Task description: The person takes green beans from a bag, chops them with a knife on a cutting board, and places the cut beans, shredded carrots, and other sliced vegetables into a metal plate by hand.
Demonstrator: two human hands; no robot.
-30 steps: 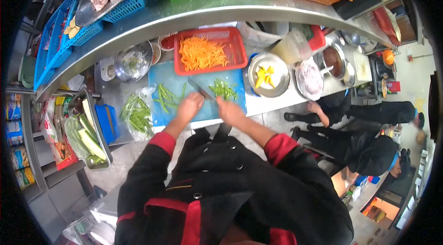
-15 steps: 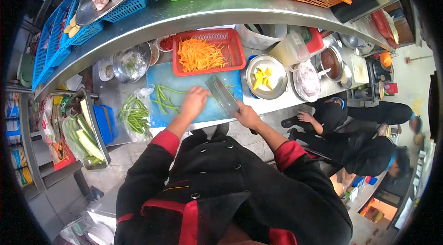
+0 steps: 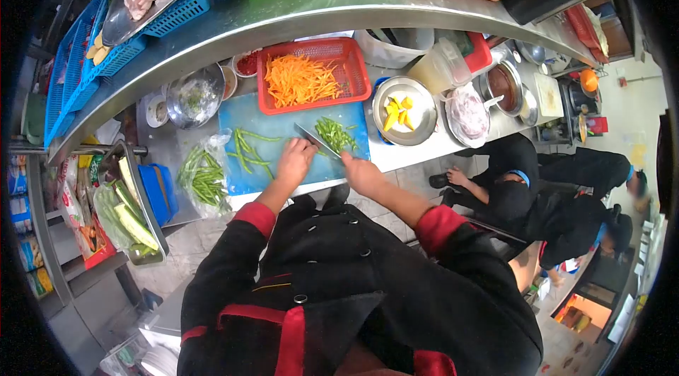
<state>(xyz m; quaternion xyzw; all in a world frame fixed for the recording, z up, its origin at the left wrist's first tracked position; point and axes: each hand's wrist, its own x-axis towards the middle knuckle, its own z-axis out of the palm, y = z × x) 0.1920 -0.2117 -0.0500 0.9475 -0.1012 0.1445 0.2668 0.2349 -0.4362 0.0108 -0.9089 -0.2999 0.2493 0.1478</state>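
Note:
My right hand (image 3: 363, 174) grips a kitchen knife (image 3: 317, 138) by its handle, its blade slanting over the blue cutting board (image 3: 283, 121). Curled fingers of my left hand (image 3: 296, 158) press down on the board just left of the blade, on green beans mostly hidden beneath them. To the right of the blade lies a pile of chopped green beans (image 3: 335, 134). Whole green beans (image 3: 247, 148) rest on the board left of my left hand. A clear plastic bag of green beans (image 3: 204, 172) sits at the board's left edge.
Behind the board stands a red basket (image 3: 359, 89) of shredded carrot (image 3: 300, 80). A steel bowl (image 3: 382, 96) with yellow pieces is at the right, a steel mixing bowl (image 3: 192, 108) at the left. A metal shelf (image 3: 353, 15) overhangs the counter. Co-workers in black (image 3: 506, 171) are at right.
The knife has turned and come closer to my left hand, uncovering the chopped beans. My right hand has shifted left. The view has shifted slightly; a co-worker at right has moved.

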